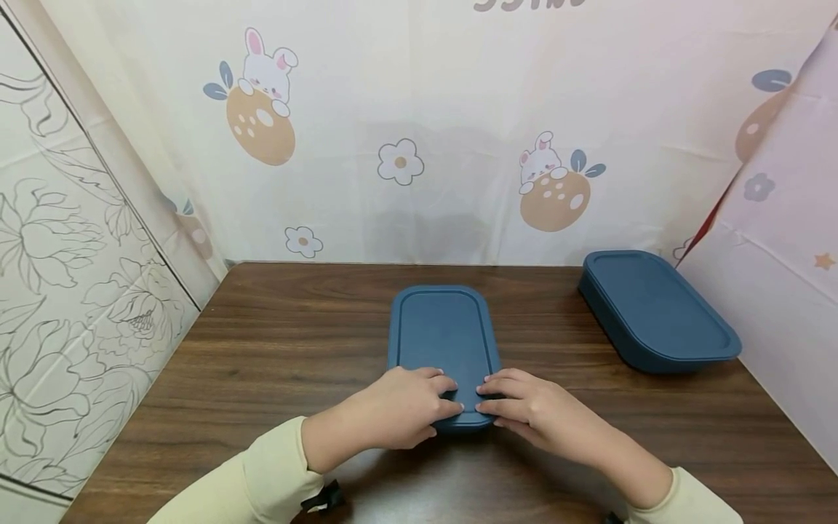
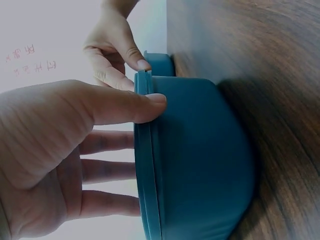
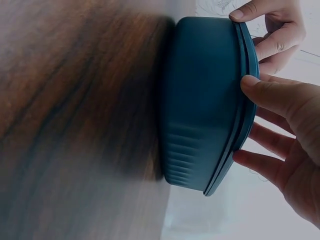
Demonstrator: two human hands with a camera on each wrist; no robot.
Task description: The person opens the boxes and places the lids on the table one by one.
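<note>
A dark blue rectangular food container (image 2: 205, 150) with rounded corners stands on the table, its matching lid (image 1: 441, 327) seated on top. At the lid's near left corner, my left hand (image 1: 409, 407) has its thumb against the rim and its fingers over the top. Across from it, my right hand (image 1: 546, 415) grips the near right edge, thumb at the rim in the right wrist view and fingers spread on the lid. Both wrist views show the thumbs on the seam between lid and body. Ridges line part of the container's side (image 3: 185, 155).
A second blue lidded container (image 1: 661, 309) stands at the right, close to the patterned side cloth (image 1: 785, 255). Behind the wooden table (image 1: 294, 327) hangs a cloth (image 1: 452, 109) printed with rabbits and flowers. A flower-patterned panel (image 1: 65, 291) borders the left side.
</note>
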